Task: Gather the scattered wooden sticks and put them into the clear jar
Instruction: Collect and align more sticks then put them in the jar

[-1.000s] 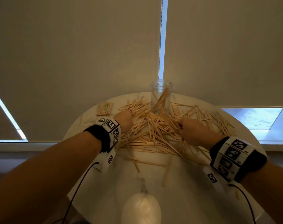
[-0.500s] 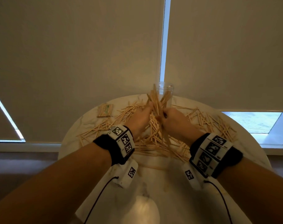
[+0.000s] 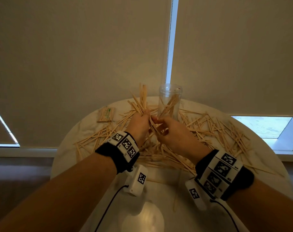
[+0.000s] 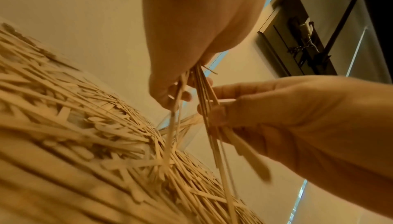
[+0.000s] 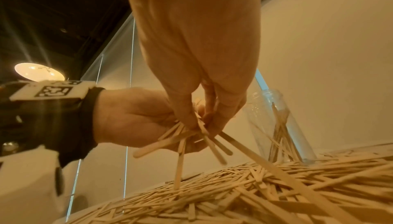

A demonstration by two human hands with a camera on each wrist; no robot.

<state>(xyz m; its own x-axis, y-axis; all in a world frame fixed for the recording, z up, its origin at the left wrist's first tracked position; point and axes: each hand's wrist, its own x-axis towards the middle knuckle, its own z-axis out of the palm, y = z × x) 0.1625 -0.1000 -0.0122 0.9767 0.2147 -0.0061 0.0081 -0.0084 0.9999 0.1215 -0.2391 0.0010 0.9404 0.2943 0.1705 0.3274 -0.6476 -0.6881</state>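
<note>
Thin wooden sticks [image 3: 214,129] lie scattered in a heap across the round white table [image 3: 159,190]. At the table's far edge the clear jar [image 3: 170,97] stands upright with several sticks leaning inside; it also shows in the right wrist view [image 5: 276,126]. Just left of the jar and above the heap, my left hand [image 3: 139,122] grips a bundle of sticks [image 3: 142,97] that fans upward. My right hand [image 3: 172,131] meets it and pinches the bundle's lower ends [image 5: 199,136]. In the left wrist view a few held sticks [image 4: 214,136] hang down onto the heap [image 4: 85,135].
A small wrapped packet of sticks [image 3: 106,114] lies at the table's far left. Roller blinds [image 3: 75,56] hang close behind the table and jar. A lamp's bright reflection [image 3: 142,218] sits on the near tabletop.
Both hands left the heap, came together and rose with a bundle of sticks. The bundle now stands just left of the jar rather than in front of it.
</note>
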